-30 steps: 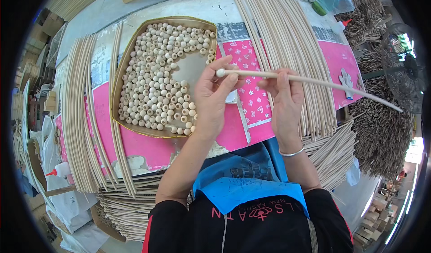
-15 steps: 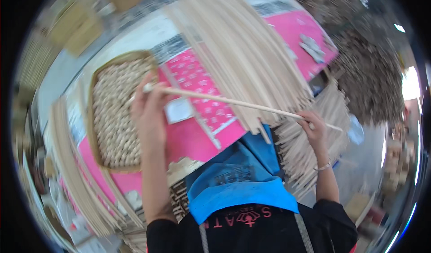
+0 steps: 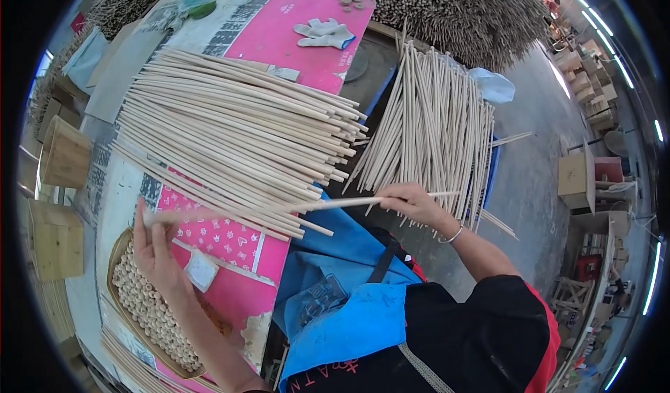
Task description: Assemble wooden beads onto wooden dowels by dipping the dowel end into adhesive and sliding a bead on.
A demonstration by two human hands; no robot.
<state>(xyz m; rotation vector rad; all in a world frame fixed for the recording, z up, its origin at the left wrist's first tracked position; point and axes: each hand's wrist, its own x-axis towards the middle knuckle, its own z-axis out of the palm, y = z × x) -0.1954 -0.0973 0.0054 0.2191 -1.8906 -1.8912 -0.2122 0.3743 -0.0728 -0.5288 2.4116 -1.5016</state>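
Near the rod's blurred left end, your left hand has thumb and forefinger slightly apart, tips up; can't tell if they're gripping it. Right hand is clenched on the same rod toward its other end, thumb and fingers closed around it, short tip sticking out past your fist. Rod spans between your hands, crossing over the near ends of the loose rods on the table.

Containers: shallow tray by your left forearm, heaped with pale round beads, holes visible on some. Right of the table, a blue-edged bin has a dense pile of rods. Far left, squarish wooden box; contents not readable.
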